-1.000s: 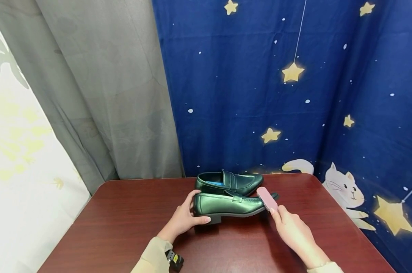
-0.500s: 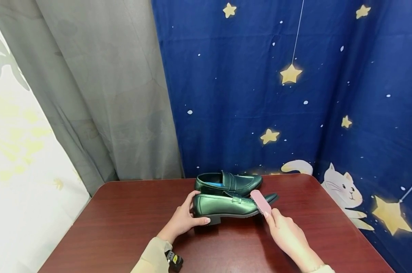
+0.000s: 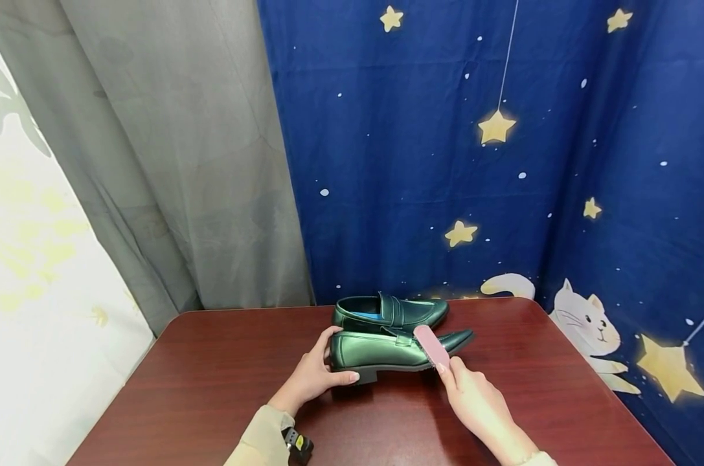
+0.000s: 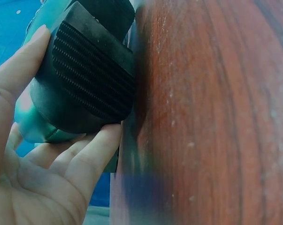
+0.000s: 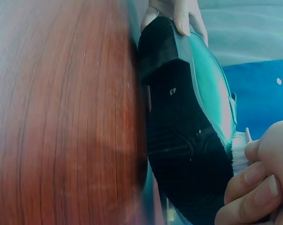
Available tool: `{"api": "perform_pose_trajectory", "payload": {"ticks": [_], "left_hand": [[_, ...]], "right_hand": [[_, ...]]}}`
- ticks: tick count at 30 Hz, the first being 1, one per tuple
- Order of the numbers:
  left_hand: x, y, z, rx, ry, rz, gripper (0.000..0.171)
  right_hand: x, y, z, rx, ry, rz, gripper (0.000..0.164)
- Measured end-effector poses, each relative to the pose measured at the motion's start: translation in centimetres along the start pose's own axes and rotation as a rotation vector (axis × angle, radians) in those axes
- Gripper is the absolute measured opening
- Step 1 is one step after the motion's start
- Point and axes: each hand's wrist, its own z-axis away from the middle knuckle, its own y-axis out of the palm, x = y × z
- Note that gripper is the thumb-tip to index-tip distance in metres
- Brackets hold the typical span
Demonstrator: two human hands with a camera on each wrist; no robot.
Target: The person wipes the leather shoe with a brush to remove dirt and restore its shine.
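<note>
A dark green loafer lies tilted on the near side of its pair, its black sole turned toward the right wrist camera. My left hand grips it at the heel; in the left wrist view thumb and fingers spread around the ridged heel block. A pink-backed brush is held in my right hand, its white bristles touching the shoe's side ahead of the strap. The second loafer stands just behind, partly hidden by the first.
The reddish-brown wooden table carries both shoes near its back edge. Behind it hang a grey curtain and a blue star-patterned curtain. A small black device sits at my left wrist.
My right hand has drawn the brush leftward along the loafer, from near the toe toward the strap. The left hand keeps its grip on the heel, and the shoes stay in place.
</note>
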Motion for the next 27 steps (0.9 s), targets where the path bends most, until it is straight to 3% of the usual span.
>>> {"api": "perform_pose_trajectory", "payload": {"ticks": [13, 18, 27], "left_hand": [[0.3, 0.1, -0.2, -0.006, 0.015, 0.009, 0.096], [0.3, 0.1, -0.1, -0.009, 0.017, -0.006, 0.095], [0.5, 0.1, -0.2, -0.013, 0.0, -0.018, 0.098]], "right_hand": [[0.8, 0.6, -0.1, 0.014, -0.001, -0.038, 0.024], [1.0, 0.9, -0.2, 0.001, -0.036, -0.061, 0.031], [1.8, 1.6, -0.2, -0.016, -0.06, -0.048, 0.027]]}}
